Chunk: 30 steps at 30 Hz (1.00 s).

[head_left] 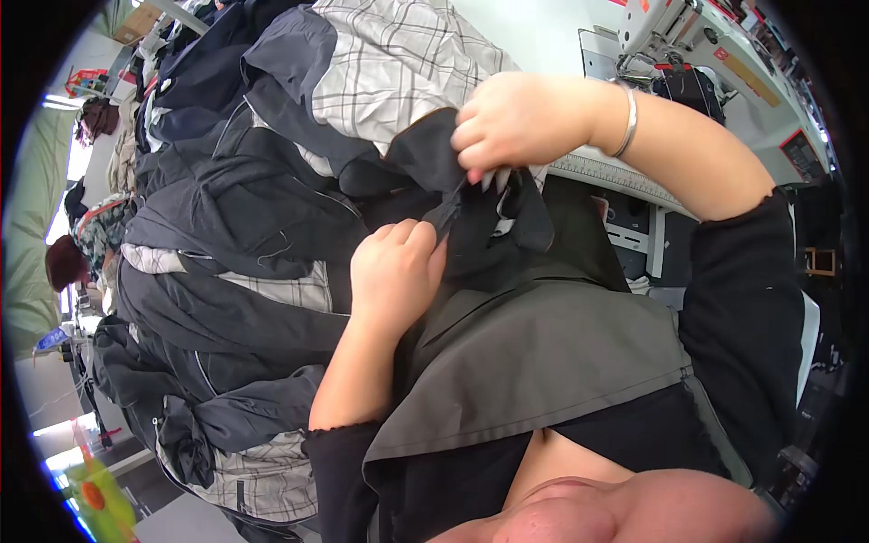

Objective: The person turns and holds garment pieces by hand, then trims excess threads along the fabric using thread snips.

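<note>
A dark jacket [425, 149] with a white checked lining [389, 68] lies bunched in front of me, partly over my lap. My left hand [396, 269] is closed round a narrow dark strip of it, thumb side toward the right. Just above and to the right, my right hand [516, 122] pinches the same dark cloth near where the checked lining meets it. The strip runs between the two hands. My fingers hide the exact spots they grip.
Several more dark jackets with checked linings are heaped at the left [235, 217]. A sewing machine [665, 36] stands on the white table [543, 45] at the upper right, with a ruler strip [615, 174] along the table's near edge. A grey apron [543, 362] covers my lap.
</note>
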### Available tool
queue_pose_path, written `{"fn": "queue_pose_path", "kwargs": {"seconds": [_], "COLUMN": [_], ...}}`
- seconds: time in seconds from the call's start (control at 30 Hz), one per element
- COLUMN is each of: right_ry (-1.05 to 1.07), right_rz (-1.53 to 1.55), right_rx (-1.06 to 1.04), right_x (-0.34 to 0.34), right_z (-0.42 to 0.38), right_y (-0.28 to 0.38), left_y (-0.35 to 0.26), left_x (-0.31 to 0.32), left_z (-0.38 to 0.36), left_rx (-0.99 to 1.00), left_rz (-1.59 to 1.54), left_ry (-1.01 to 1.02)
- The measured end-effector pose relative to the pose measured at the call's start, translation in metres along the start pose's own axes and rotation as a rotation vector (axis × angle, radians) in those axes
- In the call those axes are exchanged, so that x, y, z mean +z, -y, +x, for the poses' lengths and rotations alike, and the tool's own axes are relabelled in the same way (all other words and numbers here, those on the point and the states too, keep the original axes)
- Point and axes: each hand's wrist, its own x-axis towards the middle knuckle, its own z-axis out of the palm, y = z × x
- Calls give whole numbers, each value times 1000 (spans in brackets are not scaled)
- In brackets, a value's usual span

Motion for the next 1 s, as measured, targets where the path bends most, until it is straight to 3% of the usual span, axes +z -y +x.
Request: {"fn": "queue_pose_path", "kwargs": {"seconds": [0.17, 0.27, 0.3, 0.37, 0.4, 0.43, 0.47, 0.5, 0.57, 0.63, 0.67, 0.7, 0.77, 0.8, 0.83, 0.87, 0.93, 0.97, 1.0], "right_ry": [55, -156, 41, 3, 74, -65, -87, -93, -120, -47, -58, -103, -158, -193, -230, -267, -384, -492, -569], "right_rz": [46, 249, 43, 195, 61, 85, 143, 164, 343, 538, 538, 651, 753, 858, 962, 967, 941, 926, 1021], "right_rx": [82, -47, 127, 177, 225, 165, 290, 391, 441, 578, 581, 587, 599, 591, 577, 588, 634, 681, 775], "right_x": [-1, 0, 5, -1, -12, -7, 0, -2, 5, -6, -6, -6, -8, -7, -6, -5, 4, 9, 16], "right_z": [-12, -2, -45, -62, -50, -48, -52, -55, -52, -39, -34, -30, -31, -33, -36, -41, -51, -54, -55], "right_y": [2, 17, -22, -20, -1, -3, -1, -8, -4, 10, 17, 22, 30, 33, 35, 38, 41, 43, 48], "left_y": [0, 1, 9, 21, 22, 18, 17, 23, 55, 62, 69, 87, 127, 99, 86, 93, 82, 98, 87], "left_x": [5, 5, 4, 5, 11, 13, 14, 21, 64, 90, 93, 105, 131, 105, 75, 59, 1, -22, -48], "left_z": [7, 3, -4, -9, -3, -7, -6, -9, -11, 8, 15, 18, 21, 46, 66, 82, 119, 141, 160], "left_rx": [52, 155, 103, 0, 11, 20, -22, -209, -509, -989, -1120, -1112, -763, -978, -1063, -989, -473, -193, -69], "left_rz": [-49, -136, -109, -117, -180, -254, -280, -586, -1115, -1284, -1528, -1521, -2235, -1990, -1862, -1595, -1286, -788, -473], "left_ry": [-70, -50, -51, -28, -40, 0, 86, 148, -44, -353, -377, -370, -44, -326, -442, -574, -696, -746, -769]}}
